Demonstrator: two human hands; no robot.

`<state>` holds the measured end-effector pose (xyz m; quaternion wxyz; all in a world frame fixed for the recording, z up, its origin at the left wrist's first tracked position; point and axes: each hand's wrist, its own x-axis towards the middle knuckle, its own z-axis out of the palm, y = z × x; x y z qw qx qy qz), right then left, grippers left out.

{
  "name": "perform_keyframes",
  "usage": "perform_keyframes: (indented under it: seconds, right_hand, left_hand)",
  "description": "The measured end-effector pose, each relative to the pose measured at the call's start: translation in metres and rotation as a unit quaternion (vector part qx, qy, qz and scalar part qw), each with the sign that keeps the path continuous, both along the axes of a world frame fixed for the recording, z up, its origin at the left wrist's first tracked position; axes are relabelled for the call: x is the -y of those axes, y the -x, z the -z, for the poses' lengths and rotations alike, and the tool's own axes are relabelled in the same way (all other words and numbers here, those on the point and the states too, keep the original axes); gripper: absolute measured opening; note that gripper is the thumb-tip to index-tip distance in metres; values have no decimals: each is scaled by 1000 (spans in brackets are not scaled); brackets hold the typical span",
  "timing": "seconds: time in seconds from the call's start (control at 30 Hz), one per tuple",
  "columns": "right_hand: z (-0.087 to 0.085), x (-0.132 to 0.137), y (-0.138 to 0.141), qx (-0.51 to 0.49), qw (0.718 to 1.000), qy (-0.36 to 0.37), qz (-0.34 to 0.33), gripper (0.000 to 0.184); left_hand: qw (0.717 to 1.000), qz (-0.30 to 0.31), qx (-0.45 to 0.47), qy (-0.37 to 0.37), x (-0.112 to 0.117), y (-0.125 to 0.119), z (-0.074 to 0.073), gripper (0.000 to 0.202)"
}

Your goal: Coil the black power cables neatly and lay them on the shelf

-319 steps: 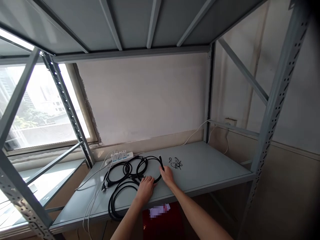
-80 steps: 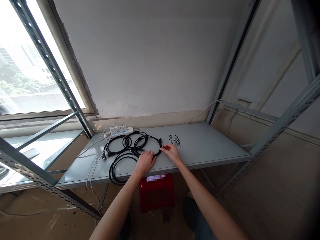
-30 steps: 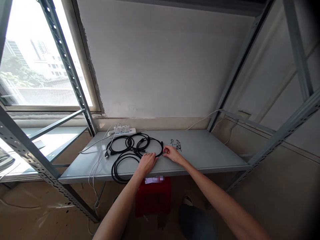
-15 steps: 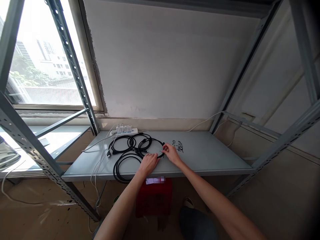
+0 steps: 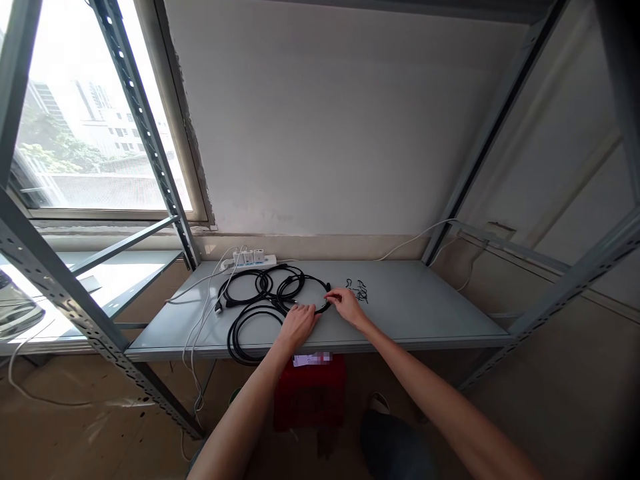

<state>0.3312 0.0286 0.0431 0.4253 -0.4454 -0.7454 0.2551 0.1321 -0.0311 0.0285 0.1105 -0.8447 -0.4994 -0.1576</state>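
Observation:
Several coils of black cable (image 5: 245, 319) lie overlapping on the grey metal shelf (image 5: 415, 303). My left hand (image 5: 300, 325) rests at the front of the rightmost coil (image 5: 314, 280), its fingers closed on the cable. At that coil's right side, the fingertips of my right hand (image 5: 346, 305) pinch a thin dark strip, seemingly a twist tie, against the cable; its ends are too small to see clearly. Just right of this hand lies a loose group of short black twist ties (image 5: 361, 292).
A white power strip (image 5: 265, 261) with plugs stands at the back left, its white cords (image 5: 204, 310) hanging over the front edge. Metal uprights (image 5: 150, 127) frame the shelf. Below its front edge is a red stool (image 5: 310, 393) with a phone-like screen (image 5: 310, 360) on top.
My right hand has turned slightly at the coil's right side, its fingers drawn closer together. The left hand stays on the cable. The view has shifted slightly.

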Motion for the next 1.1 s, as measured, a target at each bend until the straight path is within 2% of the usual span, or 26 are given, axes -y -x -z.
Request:
perform_keyframes:
  seconds: [0.27,0.6,0.87,1.1]
  right_hand:
    - [3,2,-3,-95,994,55,-27,23]
    - [2,-10,3,-107,991,83,-25,24]
    - [0,-12,8,-54,995,81,-23,21]
    - [-6,-8,1,95,992,0,-85,14]
  left_hand:
    - [1000,1,2,7,2,0,-2,29]
    - [1000,0,15,13,-1,-1,0,28]
    - [1000,2,17,16,0,0,-1,30]
    - [1000,6,6,9,-1,1,1,32]
